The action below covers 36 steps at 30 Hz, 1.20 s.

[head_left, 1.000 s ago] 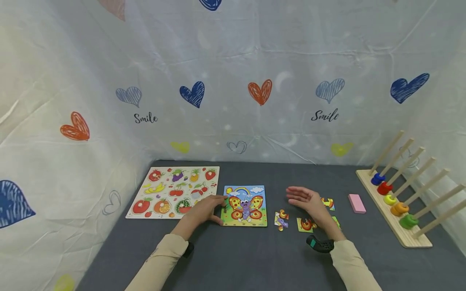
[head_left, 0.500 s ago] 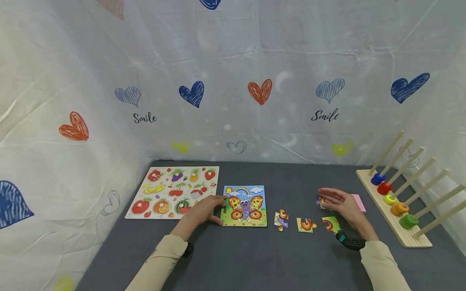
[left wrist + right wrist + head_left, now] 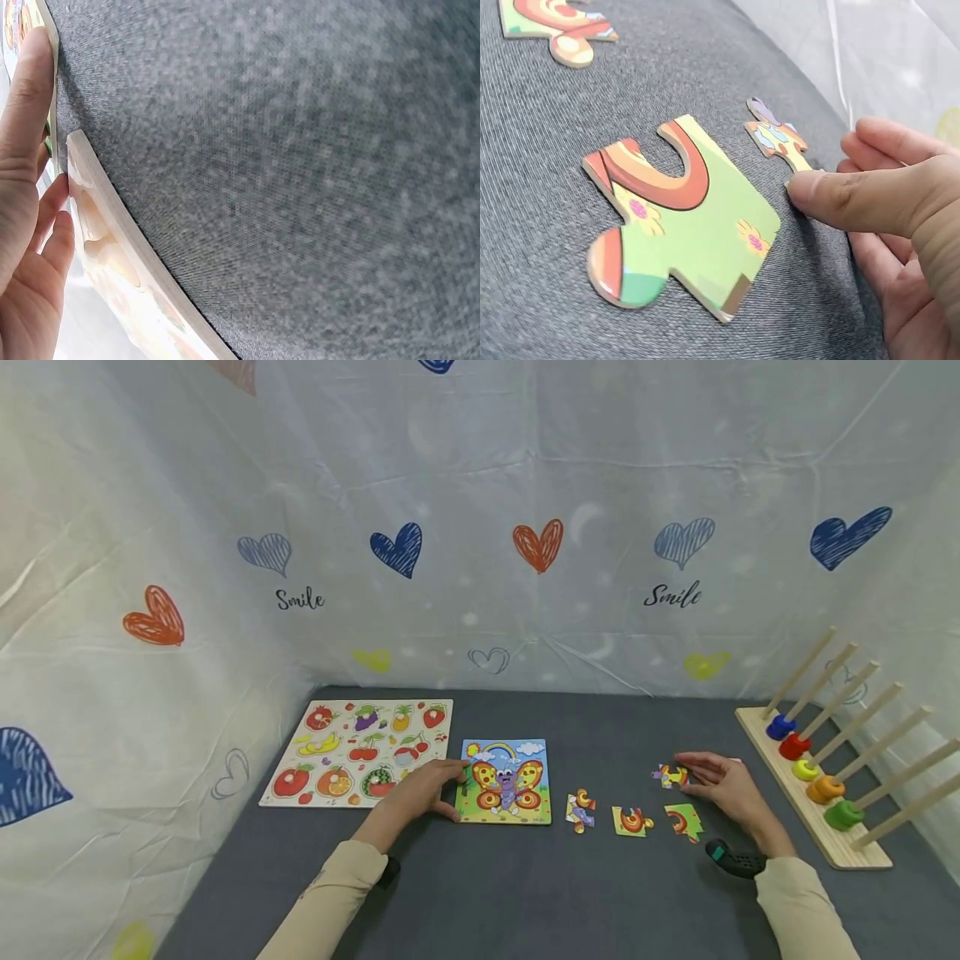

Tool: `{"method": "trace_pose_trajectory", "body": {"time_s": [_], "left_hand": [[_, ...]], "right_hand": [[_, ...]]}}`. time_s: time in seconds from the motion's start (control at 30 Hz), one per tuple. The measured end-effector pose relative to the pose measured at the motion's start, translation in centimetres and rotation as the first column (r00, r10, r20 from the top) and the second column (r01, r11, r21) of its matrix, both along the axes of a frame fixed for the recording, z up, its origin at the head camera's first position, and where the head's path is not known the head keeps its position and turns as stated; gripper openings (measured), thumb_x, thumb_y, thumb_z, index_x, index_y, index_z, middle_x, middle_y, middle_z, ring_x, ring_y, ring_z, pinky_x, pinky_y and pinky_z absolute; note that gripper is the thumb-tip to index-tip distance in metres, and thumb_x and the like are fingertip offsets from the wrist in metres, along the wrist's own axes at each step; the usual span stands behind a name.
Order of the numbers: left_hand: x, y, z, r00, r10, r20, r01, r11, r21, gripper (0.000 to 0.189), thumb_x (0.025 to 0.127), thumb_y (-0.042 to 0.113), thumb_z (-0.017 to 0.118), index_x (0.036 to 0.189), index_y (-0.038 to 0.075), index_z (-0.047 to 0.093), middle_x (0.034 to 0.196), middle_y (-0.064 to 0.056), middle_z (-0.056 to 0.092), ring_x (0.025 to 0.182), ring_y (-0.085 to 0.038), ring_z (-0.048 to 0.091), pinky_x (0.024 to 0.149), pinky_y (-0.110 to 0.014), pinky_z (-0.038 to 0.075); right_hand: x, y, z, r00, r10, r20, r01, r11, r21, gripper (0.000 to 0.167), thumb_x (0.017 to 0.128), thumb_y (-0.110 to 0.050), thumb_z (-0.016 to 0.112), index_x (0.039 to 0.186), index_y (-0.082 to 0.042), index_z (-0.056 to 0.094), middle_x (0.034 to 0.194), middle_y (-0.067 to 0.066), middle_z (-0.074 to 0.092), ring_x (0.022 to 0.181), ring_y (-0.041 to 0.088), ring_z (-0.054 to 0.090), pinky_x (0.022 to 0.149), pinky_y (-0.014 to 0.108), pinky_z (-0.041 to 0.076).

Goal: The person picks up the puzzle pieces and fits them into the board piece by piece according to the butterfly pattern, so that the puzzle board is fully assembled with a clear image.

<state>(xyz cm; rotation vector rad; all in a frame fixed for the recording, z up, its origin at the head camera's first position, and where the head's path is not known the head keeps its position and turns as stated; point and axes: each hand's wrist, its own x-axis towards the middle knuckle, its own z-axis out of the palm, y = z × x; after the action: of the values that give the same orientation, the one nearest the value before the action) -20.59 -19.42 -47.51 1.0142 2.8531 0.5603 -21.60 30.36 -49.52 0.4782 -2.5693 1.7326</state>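
At the left edge of the square butterfly puzzle, my left hand rests with thumb and fingers spread against the side. The left wrist view has the left thumb lying straight along that edge. My right hand pinches the right end of a jigsaw puzzle piece, low over the cloth. In the right wrist view the thumb covers one end of this yellow, orange and purple piece. Nearer lies a green puzzle piece with orange curves. Two more loose pieces lie between it and the butterfly puzzle, including an orange-and-green piece.
A fruit peg-puzzle board lies left of the butterfly puzzle. On the right stands a wooden rack of slanted pegs with coloured rings. A pink block is mostly hidden behind my right hand. A printed curtain hangs behind the dark tabletop.
My right hand has moved right, past the loose pieces, and its thumb and fingers have come together on the far-right piece. The left hand stays at the butterfly puzzle's edge.
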Motion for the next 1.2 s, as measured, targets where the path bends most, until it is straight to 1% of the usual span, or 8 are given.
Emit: {"method": "trace_pose_trajectory", "body": {"time_s": [0.1,0.27,0.53,0.77,0.83,0.97,1.07,1.2], "left_hand": [[0.0,0.1,0.2,1.000,-0.009,0.004,0.009,1.000,0.009,0.054,0.066,0.034,0.086,0.106,0.003,0.067,0.134,-0.015,0.056,0.120,-0.031,0.054,0.099,-0.044,0.045],[-0.1,0.1,0.1,1.000,-0.022,-0.002,0.022,1.000,0.005,0.055,0.067,0.034,0.086,0.107,0.002,0.067,0.134,-0.015,0.056,0.120,-0.032,0.054,0.099,-0.045,0.045],[-0.1,0.0,0.3,1.000,-0.009,0.006,0.009,1.000,-0.001,0.056,0.067,0.035,0.085,0.109,0.001,0.067,0.135,-0.015,0.055,0.122,-0.032,0.053,0.100,-0.045,0.044],[0.0,0.0,0.1,1.000,-0.008,0.011,0.008,1.000,0.008,0.056,0.066,0.034,0.086,0.109,0.002,0.066,0.135,-0.015,0.054,0.121,-0.032,0.053,0.100,-0.045,0.044],[0.0,-0.1,0.0,1.000,-0.008,0.010,0.008,1.000,0.013,0.056,0.067,0.034,0.086,0.108,0.001,0.066,0.135,-0.015,0.054,0.121,-0.032,0.053,0.101,-0.045,0.044],[0.0,0.0,0.0,1.000,-0.011,0.005,0.011,1.000,0.013,0.057,0.067,0.034,0.085,0.108,0.001,0.066,0.135,-0.016,0.054,0.121,-0.032,0.053,0.100,-0.045,0.044],[-0.1,0.0,0.0,1.000,-0.014,0.008,0.014,1.000,0.008,0.057,0.067,0.035,0.085,0.108,0.001,0.065,0.135,-0.016,0.055,0.121,-0.032,0.053,0.101,-0.045,0.044],[-0.1,0.0,0.0,1.000,-0.016,0.008,0.016,1.000,0.010,0.057,0.067,0.034,0.086,0.108,0.001,0.065,0.134,-0.016,0.055,0.121,-0.032,0.053,0.100,-0.045,0.044]], "right_hand": [[0.0,0.2,0.2,1.000,0.017,-0.009,-0.017,0.996,0.085,0.047,0.081,0.005,0.072,0.122,0.016,0.054,0.121,0.036,0.055,0.103,-0.014,0.051,0.081,0.011,0.050],[-0.1,0.5,0.2,1.000,0.014,0.001,-0.014,0.987,0.159,0.045,0.080,0.000,0.075,0.120,0.013,0.057,0.120,0.034,0.057,0.101,-0.014,0.052,0.080,0.010,0.049],[-0.4,0.5,0.0,0.999,-0.005,-0.047,0.013,0.986,0.169,0.050,0.078,-0.001,0.077,0.121,0.014,0.057,0.120,0.035,0.056,0.101,-0.020,0.045,0.084,0.003,0.042],[-0.1,0.8,-0.1,0.999,0.002,-0.050,0.005,0.988,0.154,0.045,0.080,0.002,0.075,0.119,0.015,0.057,0.117,0.036,0.057,0.099,-0.016,0.051,0.081,0.006,0.046],[0.0,0.8,0.0,0.999,-0.011,-0.048,0.018,0.990,0.143,0.043,0.079,0.003,0.075,0.117,0.015,0.058,0.115,0.036,0.058,0.098,-0.014,0.054,0.080,0.008,0.048],[0.2,0.8,0.4,0.999,-0.032,-0.018,0.034,0.990,0.134,0.044,0.079,0.002,0.075,0.117,0.014,0.058,0.114,0.035,0.059,0.095,-0.010,0.058,0.078,0.012,0.051],[0.3,0.7,0.8,0.998,-0.053,0.029,0.048,0.986,0.160,0.046,0.080,-0.006,0.077,0.119,0.011,0.059,0.116,0.032,0.060,0.093,-0.010,0.058,0.076,0.013,0.052],[0.2,0.6,1.3,0.994,-0.055,0.098,0.035,0.979,0.202,0.049,0.081,-0.017,0.078,0.120,0.008,0.061,0.119,0.028,0.061,0.093,-0.011,0.056,0.076,0.012,0.050]]}}
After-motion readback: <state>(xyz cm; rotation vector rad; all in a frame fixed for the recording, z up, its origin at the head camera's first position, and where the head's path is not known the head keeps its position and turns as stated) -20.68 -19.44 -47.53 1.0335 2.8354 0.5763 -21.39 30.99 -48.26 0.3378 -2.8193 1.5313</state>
